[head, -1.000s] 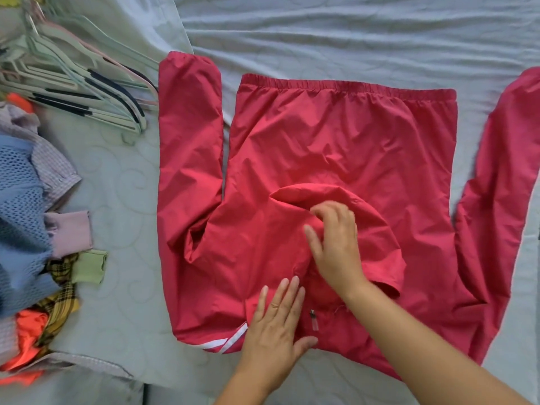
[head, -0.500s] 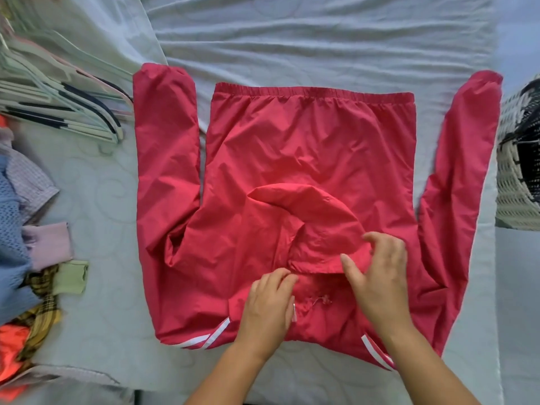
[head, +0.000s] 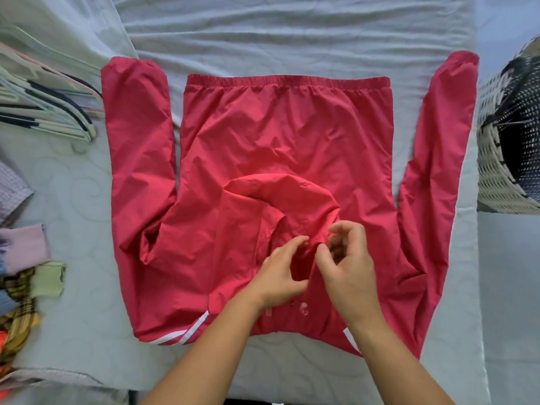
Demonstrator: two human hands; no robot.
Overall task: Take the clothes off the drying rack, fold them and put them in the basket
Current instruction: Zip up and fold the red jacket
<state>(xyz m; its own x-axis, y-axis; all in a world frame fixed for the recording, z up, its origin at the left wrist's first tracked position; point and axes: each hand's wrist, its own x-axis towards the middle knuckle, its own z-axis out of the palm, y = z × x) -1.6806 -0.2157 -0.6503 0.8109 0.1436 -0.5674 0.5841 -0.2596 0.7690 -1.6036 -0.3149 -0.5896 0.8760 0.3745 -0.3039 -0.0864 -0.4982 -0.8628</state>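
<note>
Head view: red hooded jacket flat on pale bedsheet, sleeves pointing away, hood folded over body. Left hand, right hand side by side, both pinching hood fabric. Woven basket right; hangers, clothes pile left.

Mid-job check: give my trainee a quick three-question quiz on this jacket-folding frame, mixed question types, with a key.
1. True or false: the red jacket already lies folded in the basket.
2. Where are the left hand and right hand working? A) a sleeve cuff B) the hood C) the elastic hem
3. Fill in: the hangers lie to the person's ____.
Key: 1 false, it is spread flat on the bed sheet; 2 B; 3 left.
</note>
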